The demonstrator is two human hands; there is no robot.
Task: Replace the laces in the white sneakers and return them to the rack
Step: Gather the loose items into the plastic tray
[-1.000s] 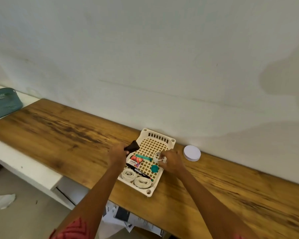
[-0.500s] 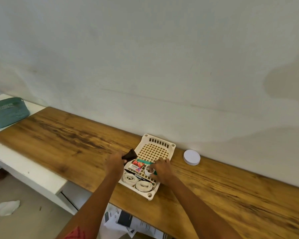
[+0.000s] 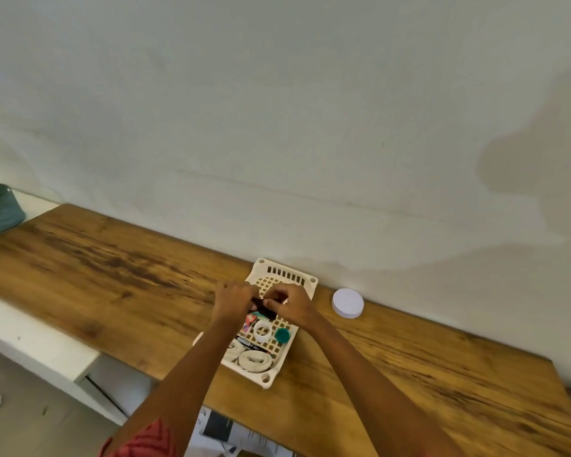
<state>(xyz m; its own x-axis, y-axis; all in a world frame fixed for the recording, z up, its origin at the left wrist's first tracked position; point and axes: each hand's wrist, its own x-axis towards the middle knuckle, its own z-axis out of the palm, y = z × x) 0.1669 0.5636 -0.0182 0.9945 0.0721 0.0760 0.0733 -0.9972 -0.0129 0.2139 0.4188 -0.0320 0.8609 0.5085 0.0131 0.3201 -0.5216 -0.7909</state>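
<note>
The right hand [image 3: 289, 305] has let go of the small white roll [image 3: 262, 330], now lying in the tray [image 3: 305, 282], and joined the left hand [image 3: 233, 300]; both sets of fingers pinch a dark item [image 3: 261, 305]. The coiled white laces [image 3: 256, 361] sit untouched at the tray's near end; no sneakers in view, so relacing looks unstarted.

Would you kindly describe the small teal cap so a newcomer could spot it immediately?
On the wooden tabletop, a cream lattice tray sits near the wall. The teal cap lies inside, by its right edge, beside a white ring; it is the only round teal piece there.
</note>
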